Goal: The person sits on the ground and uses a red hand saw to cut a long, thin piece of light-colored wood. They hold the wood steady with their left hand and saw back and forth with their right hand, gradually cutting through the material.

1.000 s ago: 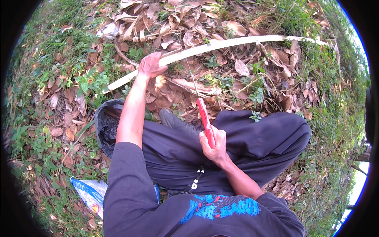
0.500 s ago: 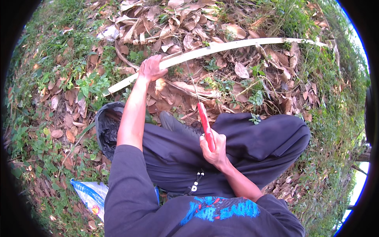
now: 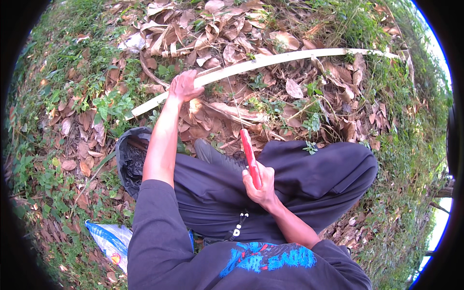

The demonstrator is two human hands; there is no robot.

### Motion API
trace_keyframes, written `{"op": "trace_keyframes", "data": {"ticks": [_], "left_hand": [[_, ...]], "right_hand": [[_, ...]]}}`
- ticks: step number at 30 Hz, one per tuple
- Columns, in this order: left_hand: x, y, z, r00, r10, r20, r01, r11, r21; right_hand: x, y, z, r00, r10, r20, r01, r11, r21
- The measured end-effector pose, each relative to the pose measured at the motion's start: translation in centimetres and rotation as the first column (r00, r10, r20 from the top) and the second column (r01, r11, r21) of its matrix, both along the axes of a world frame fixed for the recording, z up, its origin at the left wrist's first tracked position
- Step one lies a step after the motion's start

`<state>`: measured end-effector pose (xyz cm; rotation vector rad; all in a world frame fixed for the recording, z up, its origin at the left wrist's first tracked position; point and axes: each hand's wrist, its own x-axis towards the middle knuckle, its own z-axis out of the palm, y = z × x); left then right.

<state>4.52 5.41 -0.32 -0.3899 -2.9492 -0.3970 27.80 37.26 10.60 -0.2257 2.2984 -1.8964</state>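
A long, pale strip of wood (image 3: 290,55) lies across the leaves in front of me, appearing bowed in this view. Near its left part, my left hand (image 3: 185,87) is closed over it from above. My right hand (image 3: 261,184) wraps round the red handle of a thin-bladed saw (image 3: 248,151) above my folded legs. The blade shows edge-on as a fine dark line running away from me and crossing the strip to the right of my left hand. How deep the blade sits in the wood cannot be made out.
Dry brown leaves (image 3: 232,24) and green plants (image 3: 113,104) cover the ground around the strip. My crossed legs in dark trousers (image 3: 319,169) are close below the saw. A white and blue plastic bag (image 3: 110,241) lies at the lower left.
My right hand and the saw have shifted slightly toward me and to the left. The left hand stays on the strip, which has barely moved.
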Motion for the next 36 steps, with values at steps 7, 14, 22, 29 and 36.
{"op": "trace_keyframes", "data": {"ticks": [7,14,22,29,36], "left_hand": [[-0.3,-0.1,-0.4,1.0,0.008,0.001,-0.008,1.0,0.014],[0.0,-0.3,-0.3,1.0,-0.004,-0.011,0.005,1.0,0.012],[-0.1,-0.7,-1.2,0.995,-0.043,-0.089,0.046,0.998,0.042],[-0.9,-0.3,-0.5,0.996,-0.001,0.092,0.002,1.0,-0.012],[-0.9,0.3,-0.7,0.983,0.096,0.156,-0.078,0.99,-0.12]], "right_hand": [[0.1,0.0,-0.2,1.0,-0.003,0.022,0.003,1.0,-0.001],[-0.2,-0.1,-0.2,1.0,-0.005,0.005,0.005,1.0,0.012],[0.0,-1.8,0.2,0.999,-0.034,0.004,0.034,0.999,0.01],[-0.3,-1.9,-0.7,0.996,0.012,-0.086,-0.006,0.998,0.061],[0.2,-0.8,-0.4,0.998,-0.054,0.02,0.054,0.999,0.002]]}}
